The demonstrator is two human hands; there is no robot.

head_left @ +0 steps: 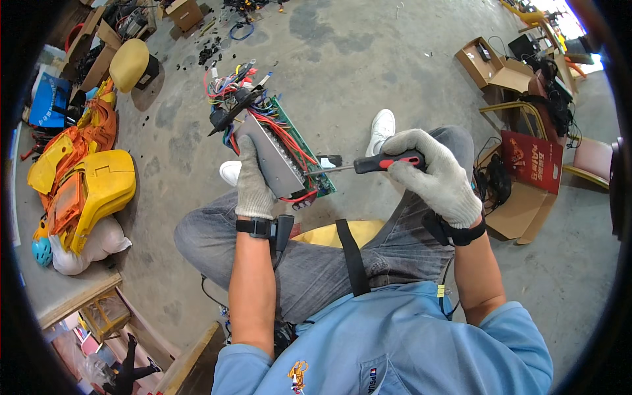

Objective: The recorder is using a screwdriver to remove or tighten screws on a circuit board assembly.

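Note:
Gloved in grey-white, my left hand (253, 178) grips the near end of an electronic unit with a grey metal case (278, 164). A green circuit board (289, 128) runs along its right side, with red wires (283, 135) lying between case and board. At the far end a bundle of coloured wires and connectors (240, 85) spreads out beside a black part. My right hand (428, 174), also gloved, is closed round the black and red handle of a screwdriver (388, 162). Its thin shaft points left, and the tip reaches the board side of the unit; exact contact is unclear.
Yellow and orange plastic shells (92, 191) are piled at the left, near a yellow-topped stool (131, 64). Open cardboard boxes (520, 210) stand at the right beside chairs. Small black pieces (207, 51) and a blue cable coil (241, 30) lie on the concrete floor ahead.

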